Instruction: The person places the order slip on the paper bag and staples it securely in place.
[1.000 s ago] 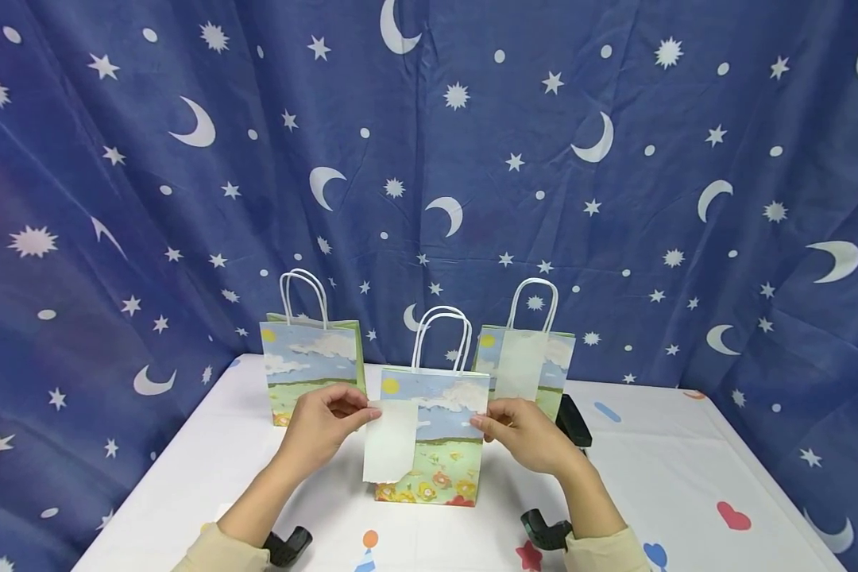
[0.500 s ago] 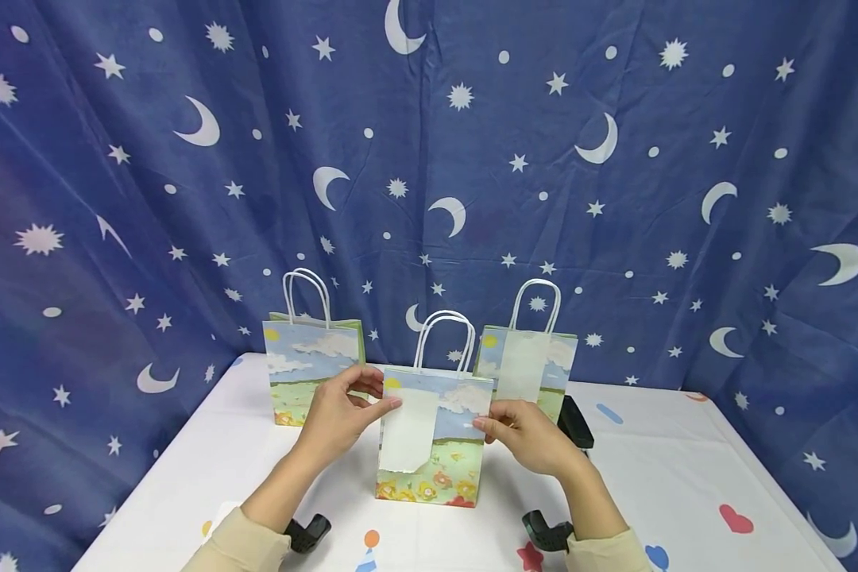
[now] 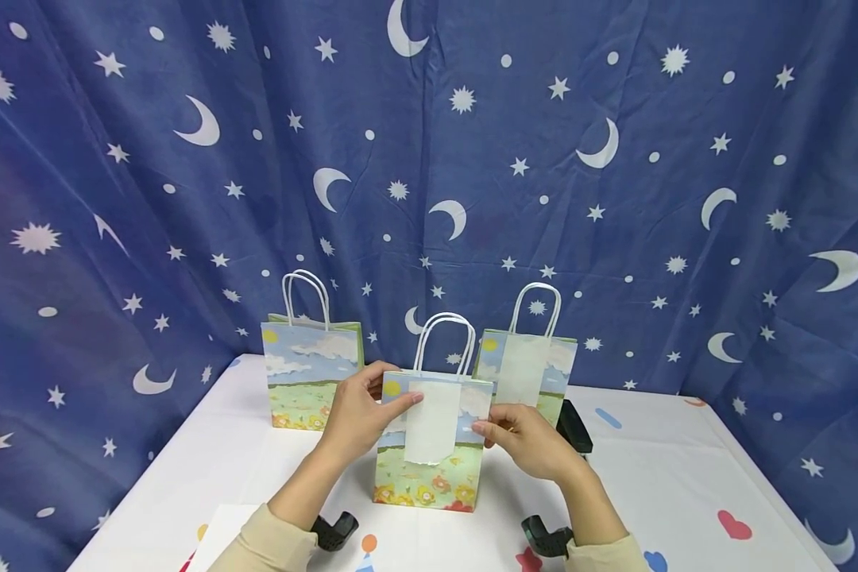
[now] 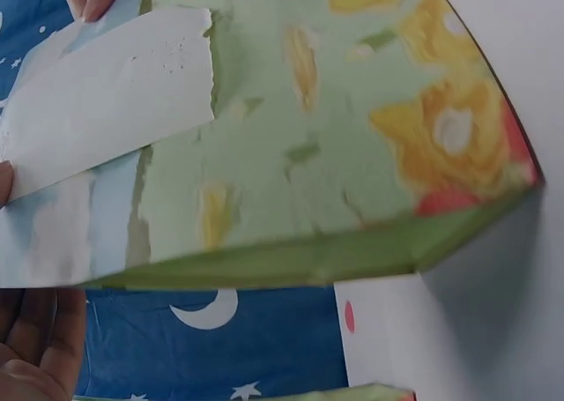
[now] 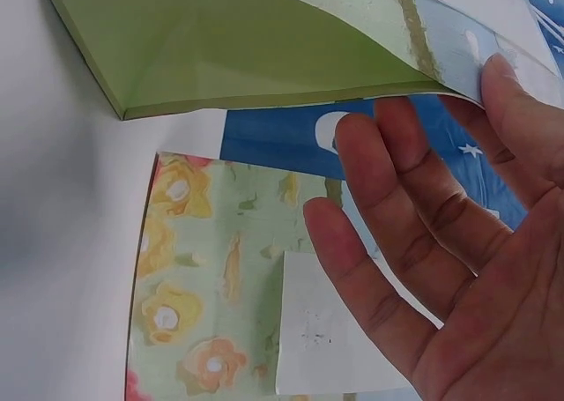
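Observation:
A gift bag [image 3: 429, 488] printed with sky and flowers stands upright, its white twisted handles up. Against its upper front lies a blank white paper strip [image 3: 431, 433] with a ragged lower edge. My left hand [image 3: 357, 413] holds the strip near its top, thumb on the front, other fingers partly hidden behind the bag. In the left wrist view small marks dot the paper strip [image 4: 115, 101] near its torn end. My right hand [image 3: 532, 441] pinches the bag's right edge, thumb in front; in the right wrist view its other fingers [image 5: 361, 163] spread loosely behind.
Behind at the left stands a matching bag [image 3: 311, 373]. Another bag [image 3: 558, 373] at the back right bears a white strip [image 3: 522, 369]. Beside it lies a black object [image 3: 574, 427]. White paper [image 3: 222, 532] lies at the front left of the table [image 3: 658, 469].
My left hand has carried the paper strip rightward and slightly up, from the front bag's left edge to its upper middle. My right hand keeps its pinch on the bag's edge.

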`<state>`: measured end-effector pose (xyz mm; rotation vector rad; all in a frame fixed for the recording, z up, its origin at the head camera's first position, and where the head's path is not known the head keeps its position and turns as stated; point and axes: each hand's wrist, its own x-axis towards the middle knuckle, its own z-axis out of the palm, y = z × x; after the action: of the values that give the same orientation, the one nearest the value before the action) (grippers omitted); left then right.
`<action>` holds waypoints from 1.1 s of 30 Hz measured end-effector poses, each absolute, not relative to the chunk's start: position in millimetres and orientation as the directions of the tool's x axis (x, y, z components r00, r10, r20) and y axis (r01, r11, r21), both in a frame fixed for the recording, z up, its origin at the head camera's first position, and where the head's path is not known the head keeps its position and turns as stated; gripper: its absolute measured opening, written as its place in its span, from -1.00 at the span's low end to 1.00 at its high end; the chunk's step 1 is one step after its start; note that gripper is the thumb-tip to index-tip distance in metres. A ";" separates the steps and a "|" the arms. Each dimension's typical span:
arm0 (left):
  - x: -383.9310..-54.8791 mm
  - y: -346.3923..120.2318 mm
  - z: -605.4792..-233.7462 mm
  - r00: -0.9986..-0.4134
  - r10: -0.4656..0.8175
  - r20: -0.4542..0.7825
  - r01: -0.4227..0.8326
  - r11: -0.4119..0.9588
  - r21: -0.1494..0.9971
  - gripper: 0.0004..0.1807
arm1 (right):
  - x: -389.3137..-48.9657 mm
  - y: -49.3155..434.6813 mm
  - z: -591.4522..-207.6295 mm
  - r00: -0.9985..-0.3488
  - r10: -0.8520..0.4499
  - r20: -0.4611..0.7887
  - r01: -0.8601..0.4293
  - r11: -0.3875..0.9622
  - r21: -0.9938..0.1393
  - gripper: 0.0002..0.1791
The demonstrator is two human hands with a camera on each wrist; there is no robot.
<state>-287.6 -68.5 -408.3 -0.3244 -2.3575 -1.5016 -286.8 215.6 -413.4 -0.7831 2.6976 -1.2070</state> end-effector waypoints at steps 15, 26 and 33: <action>-283.7 -64.3 -404.4 -0.927 0.032 0.373 0.364 0.312 0.878 -0.73 | -281.0 203.7 -406.8 -0.907 -0.382 0.179 -0.361 0.483 -0.798 -0.72; -281.6 -63.9 -403.4 -0.920 0.063 0.387 0.388 0.280 0.878 -0.78 | -274.8 186.6 -402.1 -0.939 -0.240 0.249 -0.336 0.473 -0.815 -0.68; -284.6 -66.0 -404.6 -0.924 0.084 0.374 0.382 0.273 0.883 -0.79 | -274.3 185.3 -403.4 -0.946 -0.221 0.239 -0.320 0.500 -0.804 -0.68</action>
<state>-284.6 -66.0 -404.6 -0.4310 -2.2914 -1.7007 -274.3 185.3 -403.4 -0.5086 2.8105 -1.5436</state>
